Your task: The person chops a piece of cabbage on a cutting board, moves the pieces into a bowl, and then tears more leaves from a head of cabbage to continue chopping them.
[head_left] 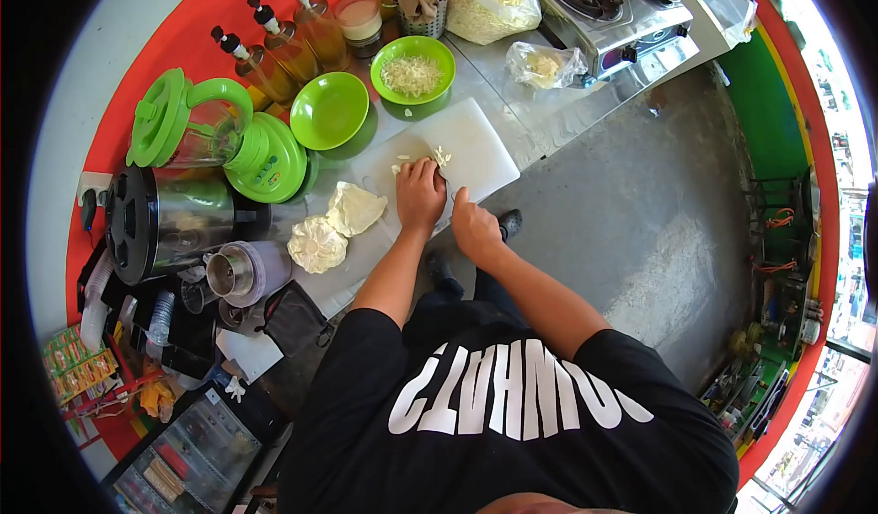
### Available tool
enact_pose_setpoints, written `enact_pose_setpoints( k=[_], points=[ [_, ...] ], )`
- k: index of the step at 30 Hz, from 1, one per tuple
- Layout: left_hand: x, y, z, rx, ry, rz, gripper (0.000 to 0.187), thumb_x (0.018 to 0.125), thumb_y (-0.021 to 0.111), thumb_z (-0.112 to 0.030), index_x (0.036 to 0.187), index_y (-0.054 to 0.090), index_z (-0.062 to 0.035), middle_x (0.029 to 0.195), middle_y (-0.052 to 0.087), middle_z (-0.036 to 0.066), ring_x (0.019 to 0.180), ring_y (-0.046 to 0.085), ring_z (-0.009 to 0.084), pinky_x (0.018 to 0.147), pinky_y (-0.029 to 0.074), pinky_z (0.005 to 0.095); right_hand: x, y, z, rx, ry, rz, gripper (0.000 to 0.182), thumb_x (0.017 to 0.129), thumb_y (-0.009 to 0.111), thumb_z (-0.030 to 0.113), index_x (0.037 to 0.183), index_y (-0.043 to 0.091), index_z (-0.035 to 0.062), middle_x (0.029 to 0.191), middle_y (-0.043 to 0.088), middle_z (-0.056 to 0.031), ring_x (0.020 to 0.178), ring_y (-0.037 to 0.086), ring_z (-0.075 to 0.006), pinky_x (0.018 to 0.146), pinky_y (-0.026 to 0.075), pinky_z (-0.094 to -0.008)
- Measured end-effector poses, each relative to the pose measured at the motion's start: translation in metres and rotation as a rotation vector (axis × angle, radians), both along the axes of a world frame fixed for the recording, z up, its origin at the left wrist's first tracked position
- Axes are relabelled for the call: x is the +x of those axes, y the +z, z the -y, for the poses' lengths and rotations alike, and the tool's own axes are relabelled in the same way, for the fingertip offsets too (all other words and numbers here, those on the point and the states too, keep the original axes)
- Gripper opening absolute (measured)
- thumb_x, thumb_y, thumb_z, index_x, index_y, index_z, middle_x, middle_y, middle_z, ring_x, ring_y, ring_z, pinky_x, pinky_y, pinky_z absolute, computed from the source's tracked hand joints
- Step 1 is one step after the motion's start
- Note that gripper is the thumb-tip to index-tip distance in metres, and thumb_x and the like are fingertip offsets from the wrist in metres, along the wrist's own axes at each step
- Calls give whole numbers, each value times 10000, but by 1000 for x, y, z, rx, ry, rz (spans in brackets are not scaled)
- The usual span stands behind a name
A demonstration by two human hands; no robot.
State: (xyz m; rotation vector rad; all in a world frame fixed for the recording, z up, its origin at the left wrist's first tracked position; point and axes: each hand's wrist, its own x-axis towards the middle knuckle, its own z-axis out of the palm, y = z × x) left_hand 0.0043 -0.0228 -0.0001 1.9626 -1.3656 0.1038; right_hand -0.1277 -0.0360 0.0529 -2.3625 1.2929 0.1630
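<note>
My left hand [422, 196] presses down on the white cutting board [485, 148], fingers curled over a pale piece of cabbage that they mostly hide. In my right hand [477, 230] is a knife [448, 187], its blade close beside the left fingertips. A few cabbage shreds [442, 156] lie just beyond the blade. Left of the board sit two pale cabbage chunks [357, 208], side by side. Past the board's far edge, a green bowl [445, 48] holds shredded cabbage [412, 75]; a second green bowl [329, 112] stands beside it.
Pump bottles [315, 34], a green blender jug [206, 125] and a black-lidded container [174, 221] line the wall side. A bag of shredded cabbage [494, 6] and a gas stove [631, 29] stand at the back. Metal cups [233, 272] are at the left.
</note>
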Motion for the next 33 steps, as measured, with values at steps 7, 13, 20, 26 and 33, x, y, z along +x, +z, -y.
enact_pose_setpoints(
  k=[7, 13, 20, 26, 33],
  points=[
    [1, -2, -1, -32, -14, -32, 150, 845, 640, -72, 989, 656, -32, 1078, 678, 118, 1019, 591, 339, 919, 480, 435, 11, 5, 15, 0, 44, 2, 139, 969, 489, 60, 1072, 428, -12, 815, 719, -254, 783, 738, -421, 683, 603, -497],
    [-2, 0, -2, -31, 18, -71, 126, 872, 638, -60, 992, 621, -27, 1038, 640, 130, 1005, 571, 361, 891, 474, 458, 3, 1, 3, 35, -10, -51, 118, 982, 474, 68, 1065, 432, -5, 835, 717, -261, 807, 736, -426, 701, 601, -504],
    [-2, 6, -3, -28, 7, -103, 102, 863, 637, -48, 960, 645, -19, 1022, 633, 128, 988, 569, 360, 875, 480, 457, 7, 5, 6, 19, -2, -14, 135, 979, 494, 72, 1075, 434, 0, 843, 720, -254, 799, 736, -423, 695, 603, -498],
    [-2, 6, -4, -52, -19, -72, 128, 825, 618, -28, 946, 652, -7, 1007, 642, 131, 980, 581, 358, 876, 491, 448, 9, 3, 10, -14, 34, -22, 138, 979, 496, 79, 1069, 433, -5, 820, 719, -250, 786, 738, -416, 682, 604, -490],
    [-1, 4, -1, -104, -12, -77, 109, 835, 612, -5, 935, 656, -6, 1010, 659, 135, 978, 579, 371, 862, 486, 460, 3, 0, -1, -56, 35, -90, 134, 986, 520, 100, 1071, 458, 17, 817, 740, -190, 768, 761, -332, 652, 622, -425]
  ],
)
